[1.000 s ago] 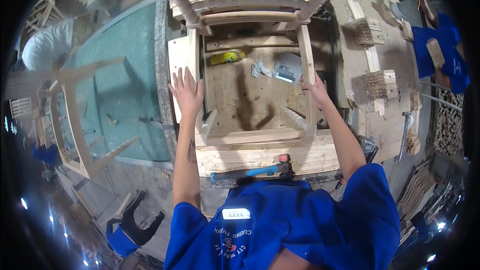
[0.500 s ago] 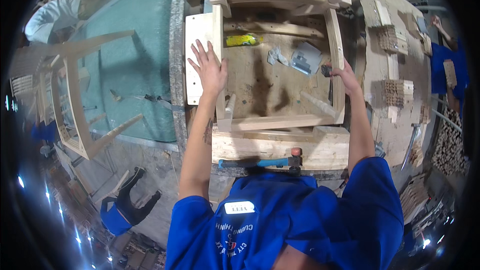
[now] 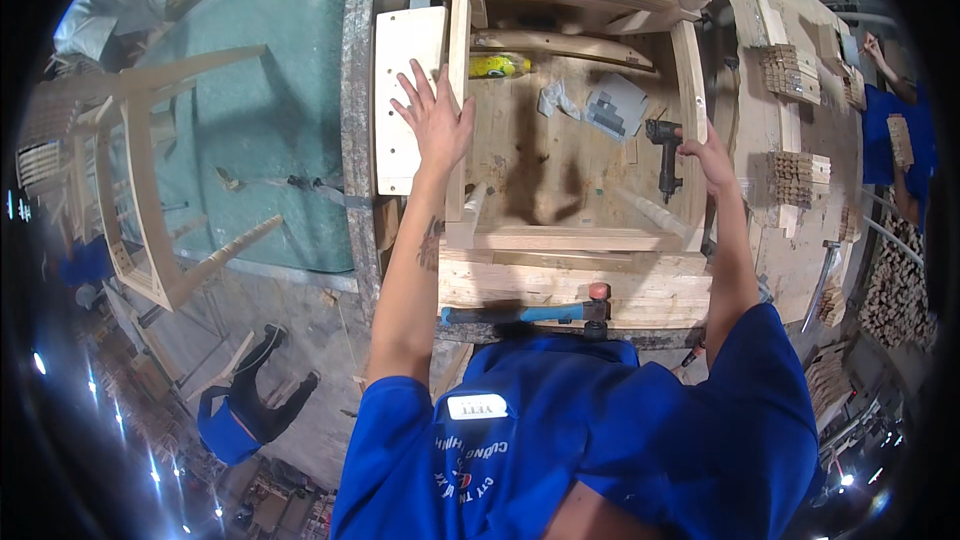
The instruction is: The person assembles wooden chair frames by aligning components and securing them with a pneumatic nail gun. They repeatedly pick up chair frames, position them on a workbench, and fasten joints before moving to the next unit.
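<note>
Two hands work the wooden chair frame [image 3: 575, 239] over the surface [image 3: 500, 165], head view. Since half a second ago, the black tool [image 3: 668, 162] inside its right rail shows more fully; frame judged still being positioned. Left hand [image 3: 440, 128] spreads wide across left rail; right hand [image 3: 712, 162] closes round right rail. Inside frame: yellow bottle [image 3: 500, 65]. Nearer than frame: hammer [image 3: 515, 314]. Room, frame's left: green surface [image 3: 230, 150]; far right: co-worker [image 3: 876, 140].

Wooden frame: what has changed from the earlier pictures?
The wooden frame has shifted right over the bench: its left side covers more of the yellow bottle, and the black tool shows inside. Left hand and right hand stay at its sides; the hammer still lies in front.
</note>
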The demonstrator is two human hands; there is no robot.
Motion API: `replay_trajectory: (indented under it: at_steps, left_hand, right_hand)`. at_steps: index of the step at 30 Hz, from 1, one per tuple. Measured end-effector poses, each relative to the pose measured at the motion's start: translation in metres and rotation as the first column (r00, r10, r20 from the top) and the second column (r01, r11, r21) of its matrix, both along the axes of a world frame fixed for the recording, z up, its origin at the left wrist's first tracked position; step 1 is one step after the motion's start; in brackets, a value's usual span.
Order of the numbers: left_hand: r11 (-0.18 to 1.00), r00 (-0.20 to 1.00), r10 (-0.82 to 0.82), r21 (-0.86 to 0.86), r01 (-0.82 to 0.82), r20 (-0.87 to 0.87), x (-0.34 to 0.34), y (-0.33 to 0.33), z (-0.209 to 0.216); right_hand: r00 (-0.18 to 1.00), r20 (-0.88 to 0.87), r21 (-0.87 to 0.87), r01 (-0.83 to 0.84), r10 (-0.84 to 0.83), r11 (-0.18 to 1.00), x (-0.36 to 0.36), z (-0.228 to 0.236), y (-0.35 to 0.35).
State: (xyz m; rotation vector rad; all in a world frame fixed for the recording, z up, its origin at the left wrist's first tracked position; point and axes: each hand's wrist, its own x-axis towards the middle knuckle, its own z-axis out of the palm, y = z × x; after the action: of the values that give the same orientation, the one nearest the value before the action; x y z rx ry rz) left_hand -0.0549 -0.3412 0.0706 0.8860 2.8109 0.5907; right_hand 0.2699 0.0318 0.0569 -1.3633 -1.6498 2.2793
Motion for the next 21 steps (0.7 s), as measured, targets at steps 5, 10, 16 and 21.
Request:
replay_trajectory:
  at_steps: [5,10,16,21]
  left_hand:
    - [0.964,0.948,0.225,0.196,-0.182,-0.226,0.01,0.027,0.027]
    - [0.996,0.995,0.039,-0.076,-0.046,-0.09,-0.011,-0.005,-0.023]
    - [0.994,0.95,-0.084,-0.091,0.059,-0.299,-0.035,0.011,-0.043]
    - [0.998,0.932,-0.045,-0.063,0.024,-0.358,-0.034,0.003,-0.05]
  right_hand:
    - [0.999,0.039,0.164,-0.037,0.031,0.986,0.0,-0.019,-0.022]
    - [0.996,0.084,0.202,-0.006,-0.011,0.979,-0.021,-0.017,-0.035]
    - [0.996,0.072,0.154,0.045,-0.056,0.987,-0.002,-0.037,-0.037]
    - [0.994,0.065,0.163,0.073,-0.085,0.984,-0.006,-0.032,-0.047]
